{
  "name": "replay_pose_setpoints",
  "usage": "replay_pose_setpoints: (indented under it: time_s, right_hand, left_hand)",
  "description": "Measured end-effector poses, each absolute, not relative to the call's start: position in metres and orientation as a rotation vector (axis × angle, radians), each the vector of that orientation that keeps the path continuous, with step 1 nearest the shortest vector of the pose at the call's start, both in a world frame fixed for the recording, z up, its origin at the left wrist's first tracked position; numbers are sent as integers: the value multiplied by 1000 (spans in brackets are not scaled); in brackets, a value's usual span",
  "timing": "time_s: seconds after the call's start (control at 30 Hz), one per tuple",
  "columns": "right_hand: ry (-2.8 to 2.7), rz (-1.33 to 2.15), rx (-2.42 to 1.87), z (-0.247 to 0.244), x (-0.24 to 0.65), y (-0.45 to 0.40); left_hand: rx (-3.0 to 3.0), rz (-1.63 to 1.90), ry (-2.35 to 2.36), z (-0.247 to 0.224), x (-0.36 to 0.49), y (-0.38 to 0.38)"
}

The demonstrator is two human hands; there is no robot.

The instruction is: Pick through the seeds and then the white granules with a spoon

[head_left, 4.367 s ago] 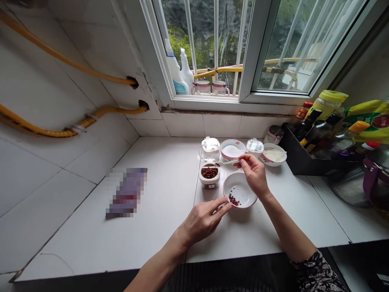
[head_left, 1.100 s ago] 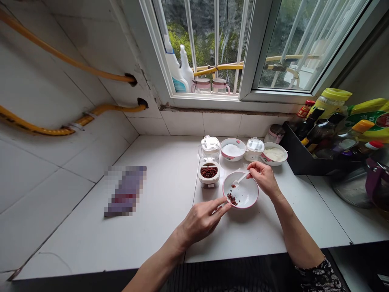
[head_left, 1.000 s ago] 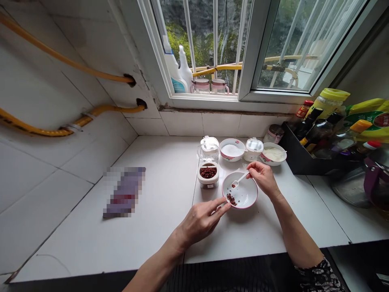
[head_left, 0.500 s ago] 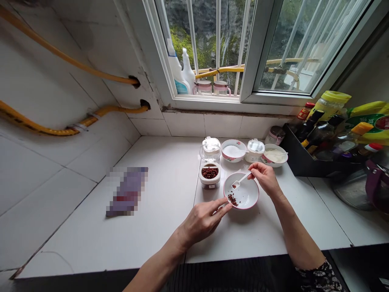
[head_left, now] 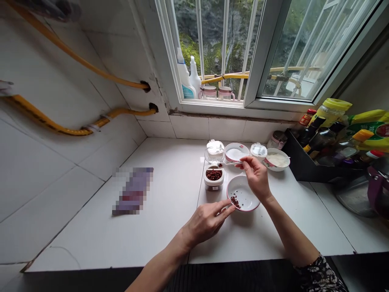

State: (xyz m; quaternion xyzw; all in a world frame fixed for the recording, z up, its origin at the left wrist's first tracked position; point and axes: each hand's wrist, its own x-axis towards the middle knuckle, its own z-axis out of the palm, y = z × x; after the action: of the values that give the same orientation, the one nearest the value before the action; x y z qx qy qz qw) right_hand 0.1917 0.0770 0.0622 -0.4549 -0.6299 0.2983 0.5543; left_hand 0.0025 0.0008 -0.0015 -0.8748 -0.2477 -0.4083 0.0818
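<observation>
My right hand [head_left: 255, 173] pinches the handle of a small white spoon [head_left: 233, 163]. A few dark red bits, which look like Sichuan peppercorns, sit in its bowl above the back rim of an open jar. That jar [head_left: 214, 187] is filled with the same peppercorns [head_left: 213, 174], its clear lid tipped back. In front of my right hand stands a white bowl with a pink rim [head_left: 247, 196], a small heap of peppercorns [head_left: 235, 201] at its left side. My left hand [head_left: 209, 219] has its fingertips over the bowl's near-left rim; its thumb is hidden.
Behind stand a bowl of white grains [head_left: 236, 152], lidded white jars [head_left: 258, 150] and a bowl of pale powder [head_left: 276, 160]. A black box of bottles [head_left: 300, 162] is at right. A blurred purple packet [head_left: 133, 190] lies left. A window [head_left: 219, 52] is behind the counter.
My right hand has moved the spoon up and left, from over the white bowl to the peppercorn jar. My left hand stays at the bowl's rim. The view has shifted slightly.
</observation>
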Motion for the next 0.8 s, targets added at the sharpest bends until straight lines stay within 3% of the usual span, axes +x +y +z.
replay_pose_setpoints:
  time_s: [0.17, 0.37, 0.57, 0.8]
  right_hand:
    - [-1839, 185, -951, 56, 179, 70]
    - [-1839, -53, -900, 62, 192, 65]
    - [-1912, 107, -1178, 62, 232, 67]
    - [-2116, 353, -1154, 44, 229, 68]
  left_hand:
    - [-2618, -1214, -746, 0, 3, 1]
    - [-2610, -1229, -747, 0, 4, 1]
    - [-2635, -1205, -757, -2, 2, 0]
    - [-2645, -1193, -761, 1, 1, 0]
